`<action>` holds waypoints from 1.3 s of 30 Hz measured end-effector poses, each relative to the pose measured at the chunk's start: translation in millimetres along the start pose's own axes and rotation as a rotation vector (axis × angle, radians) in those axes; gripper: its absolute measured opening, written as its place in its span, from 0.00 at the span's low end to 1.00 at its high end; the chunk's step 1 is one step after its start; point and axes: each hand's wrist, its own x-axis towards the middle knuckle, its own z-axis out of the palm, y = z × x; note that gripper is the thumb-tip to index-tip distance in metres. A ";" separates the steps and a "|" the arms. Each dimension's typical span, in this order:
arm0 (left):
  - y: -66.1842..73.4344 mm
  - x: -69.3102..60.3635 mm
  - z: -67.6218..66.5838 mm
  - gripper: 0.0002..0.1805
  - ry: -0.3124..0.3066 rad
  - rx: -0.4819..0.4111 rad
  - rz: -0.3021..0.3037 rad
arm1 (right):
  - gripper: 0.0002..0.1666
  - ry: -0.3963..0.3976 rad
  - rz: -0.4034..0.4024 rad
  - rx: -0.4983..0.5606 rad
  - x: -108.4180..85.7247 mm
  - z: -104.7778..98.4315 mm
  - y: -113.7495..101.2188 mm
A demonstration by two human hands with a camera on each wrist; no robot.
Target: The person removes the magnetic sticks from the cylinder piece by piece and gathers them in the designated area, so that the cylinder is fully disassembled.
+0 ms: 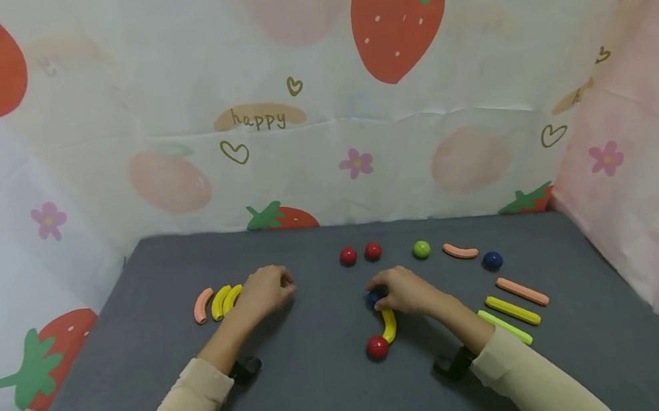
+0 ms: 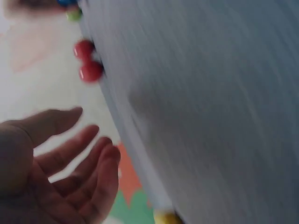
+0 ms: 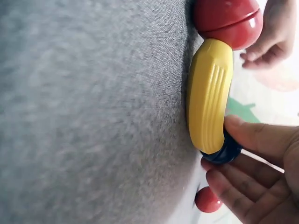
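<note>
My right hand pinches a dark blue ball between thumb and fingers. Against that ball lies one end of a yellow curved stick; its other end meets a grooved red ball. In the head view, the red ball is the part nearest me, and the yellow curved stick runs from it up to the blue ball. Over the table's left half hovers my left hand, its fingers loosely bent with nothing between them. Yellow curved sticks lie beside it, one partly hidden by the hand.
A pink curved stick lies at far left. Along the back sit two red balls, a green ball, another pink curved stick and a blue ball. Straight pink, yellow and green sticks lie right.
</note>
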 end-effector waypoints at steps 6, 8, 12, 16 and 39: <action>33.8 9.6 20.3 0.09 -0.119 -0.175 0.133 | 0.21 0.002 -0.012 0.026 1.4 0.7 -2.9; 43.3 13.5 25.6 0.10 -0.136 -0.212 0.171 | 0.21 0.029 0.028 0.034 -1.2 -0.2 -4.3; 60.1 20.2 34.9 0.16 -0.167 -0.234 0.244 | 0.18 0.074 0.124 0.044 -9.6 -1.2 -7.0; 74.5 24.6 41.9 0.22 -0.233 -0.221 0.294 | 0.11 0.058 0.145 0.037 -17.1 3.0 -8.7; 80.1 9.5 48.5 0.12 -0.142 -0.123 0.062 | 0.05 0.003 0.105 0.013 -6.6 11.0 -11.9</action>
